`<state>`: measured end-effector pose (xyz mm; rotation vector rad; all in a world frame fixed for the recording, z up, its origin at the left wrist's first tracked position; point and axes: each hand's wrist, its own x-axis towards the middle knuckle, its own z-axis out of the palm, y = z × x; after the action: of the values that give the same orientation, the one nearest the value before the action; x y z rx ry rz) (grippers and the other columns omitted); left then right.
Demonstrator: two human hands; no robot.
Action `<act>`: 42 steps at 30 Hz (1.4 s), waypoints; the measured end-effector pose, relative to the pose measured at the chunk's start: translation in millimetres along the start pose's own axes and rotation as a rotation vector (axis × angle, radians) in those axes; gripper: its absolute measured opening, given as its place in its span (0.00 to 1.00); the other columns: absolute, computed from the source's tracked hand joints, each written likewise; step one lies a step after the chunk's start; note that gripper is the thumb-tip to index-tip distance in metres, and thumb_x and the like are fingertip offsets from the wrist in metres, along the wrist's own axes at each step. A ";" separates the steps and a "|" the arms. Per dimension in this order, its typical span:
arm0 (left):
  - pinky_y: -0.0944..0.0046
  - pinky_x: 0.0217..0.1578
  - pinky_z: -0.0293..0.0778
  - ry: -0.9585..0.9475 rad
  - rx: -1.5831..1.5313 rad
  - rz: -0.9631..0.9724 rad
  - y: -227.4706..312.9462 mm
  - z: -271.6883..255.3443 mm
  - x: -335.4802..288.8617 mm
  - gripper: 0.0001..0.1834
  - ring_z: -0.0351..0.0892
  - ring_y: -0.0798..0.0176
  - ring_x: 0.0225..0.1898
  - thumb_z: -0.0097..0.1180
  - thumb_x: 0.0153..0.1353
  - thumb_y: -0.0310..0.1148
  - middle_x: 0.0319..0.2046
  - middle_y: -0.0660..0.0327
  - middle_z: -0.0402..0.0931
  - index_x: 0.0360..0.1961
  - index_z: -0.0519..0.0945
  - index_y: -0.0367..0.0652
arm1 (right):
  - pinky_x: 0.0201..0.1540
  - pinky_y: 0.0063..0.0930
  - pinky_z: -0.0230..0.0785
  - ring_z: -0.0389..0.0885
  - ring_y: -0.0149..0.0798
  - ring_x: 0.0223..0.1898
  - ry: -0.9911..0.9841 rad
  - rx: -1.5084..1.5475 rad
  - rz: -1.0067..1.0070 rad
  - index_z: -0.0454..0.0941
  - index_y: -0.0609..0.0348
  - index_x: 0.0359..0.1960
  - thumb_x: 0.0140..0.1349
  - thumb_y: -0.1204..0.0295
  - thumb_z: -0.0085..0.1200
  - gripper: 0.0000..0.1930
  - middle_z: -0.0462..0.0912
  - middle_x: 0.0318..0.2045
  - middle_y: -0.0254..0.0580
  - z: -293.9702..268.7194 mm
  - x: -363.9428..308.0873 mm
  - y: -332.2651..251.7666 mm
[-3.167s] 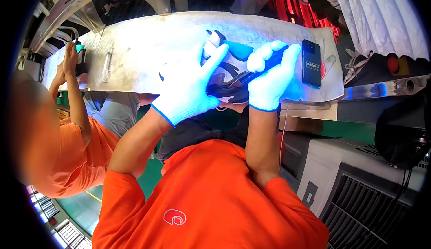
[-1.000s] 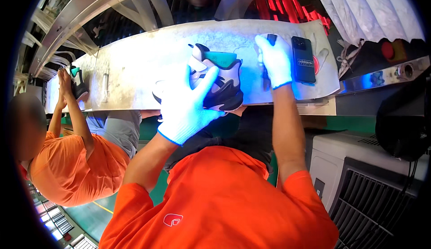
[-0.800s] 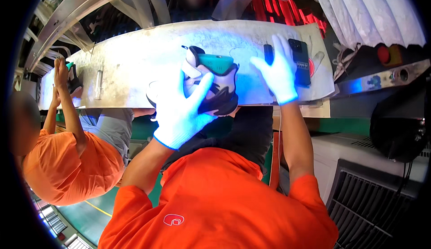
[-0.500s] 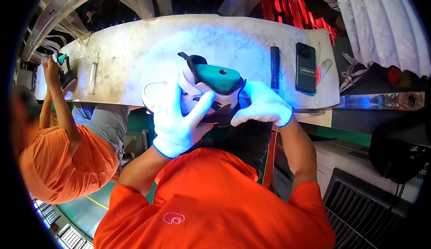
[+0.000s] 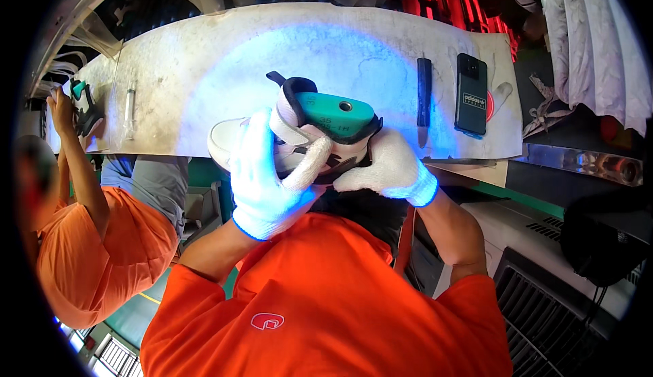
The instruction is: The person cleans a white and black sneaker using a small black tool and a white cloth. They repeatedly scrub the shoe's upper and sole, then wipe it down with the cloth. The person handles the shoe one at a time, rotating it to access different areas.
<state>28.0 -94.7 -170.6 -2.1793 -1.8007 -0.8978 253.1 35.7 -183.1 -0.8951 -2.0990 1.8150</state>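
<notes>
Between my two white-gloved hands is a white and black shoe [image 5: 349, 157], its toe pointing left, held at the table's near edge. A green shoe last [image 5: 333, 113] with a round hole on top fills its opening. My left hand [image 5: 269, 173] is wrapped over the front part, thumb along the near side by the strap. My right hand [image 5: 391, 166] grips the heel end, its thumb reaching along the lower near side. The shoe's far side and the fingertips behind it are hidden. Bluish light falls on the gloves and shoe.
On the pale table [image 5: 204, 57] lie a dark-handled knife [image 5: 424, 98] and a phone [image 5: 471, 98] at right, and a syringe-like tube [image 5: 130, 113] at left. A co-worker in orange [image 5: 109, 248] sits at left, handling another shoe [image 5: 85, 108]. White cloth [image 5: 585, 37] hangs far right.
The table and its things appear slightly higher in the view. My hands keep their hold on the shoe, with the right hand slightly further left. The co-worker's hands have moved down and left.
</notes>
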 end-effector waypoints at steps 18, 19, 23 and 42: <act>0.36 0.67 0.77 -0.074 0.001 -0.072 3.3 -5.9 10.7 0.54 0.78 0.27 0.70 0.89 0.34 0.42 0.74 0.33 0.71 0.72 0.86 0.61 | 0.83 0.47 0.62 0.74 0.49 0.77 0.200 1.047 -0.209 0.62 0.66 0.86 0.78 0.40 0.63 0.50 0.75 0.77 0.52 4.2 3.6 45.1; 0.36 0.65 0.78 -0.054 0.009 -0.071 2.2 -3.8 10.3 0.53 0.79 0.27 0.69 0.88 0.36 0.42 0.73 0.33 0.72 0.72 0.86 0.62 | 0.86 0.49 0.54 0.66 0.52 0.82 0.259 1.056 -0.164 0.60 0.66 0.86 0.77 0.29 0.52 0.55 0.67 0.82 0.56 3.9 3.2 52.9; 0.35 0.66 0.78 -0.073 0.003 -0.065 -0.7 -1.8 14.8 0.53 0.77 0.28 0.70 0.87 0.40 0.45 0.73 0.33 0.72 0.74 0.84 0.63 | 0.87 0.53 0.52 0.63 0.56 0.83 0.383 1.028 -0.208 0.60 0.66 0.86 0.78 0.30 0.52 0.54 0.64 0.83 0.59 11.1 1.7 58.5; 0.48 0.77 0.71 -0.198 -0.406 -0.228 -71.0 -82.5 -8.2 0.60 0.76 0.43 0.79 0.88 0.47 0.43 0.78 0.44 0.75 0.81 0.73 0.35 | 0.38 0.33 0.89 0.92 0.40 0.47 0.582 0.306 -0.102 0.76 0.65 0.67 0.64 0.70 0.77 0.32 0.89 0.52 0.48 60.8 8.0 -14.2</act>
<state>-67.0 -124.1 -125.7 -2.4029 -2.1541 -1.2292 209.9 -10.0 -184.0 -1.0487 -1.4404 1.5252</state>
